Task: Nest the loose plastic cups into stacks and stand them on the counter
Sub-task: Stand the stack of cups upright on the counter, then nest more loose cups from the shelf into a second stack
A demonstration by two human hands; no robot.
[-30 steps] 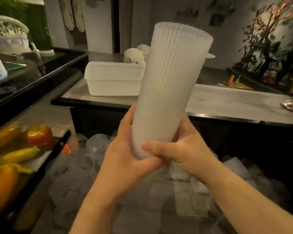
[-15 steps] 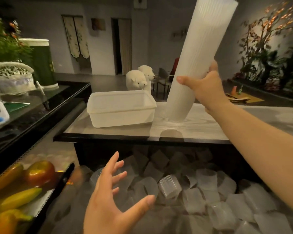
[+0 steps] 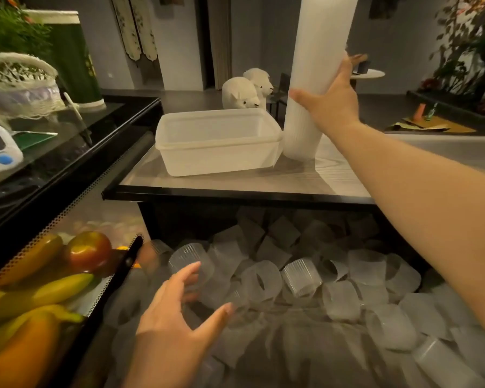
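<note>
As the tall nested stack (image 3: 317,79) lands on the far bench (image 3: 263,177), just right of a white plastic tub (image 3: 216,141) and touching or nearly touching it, the person's right hand (image 3: 331,99) wraps it at mid-height, grip closed round the ribbed wall. Stack looks light and thin-walled, semi-rigid, prob. top-heavy; its top runs out of frame, so cup count can't be told. Low to mid-height hold seems best for steadying it upright; too hard a squeeze would likely buckle the ribs.

Left hand (image 3: 179,312) hovers near side, grip wide, fingers spread, holding nothing, over the loose cups (image 3: 300,278) heaped in a dark bin below the bench edge. Singles look featherweight and a bit slick; take by rim or round the body.

Counts: 1 stack, 1 tub, 2 hands; loose cups approx. several dozen, too jumbled and blurred for an exact tally. Two white animal figures (image 3: 247,91) sit far behind the tub; fruit (image 3: 87,253) lies near left.
</note>
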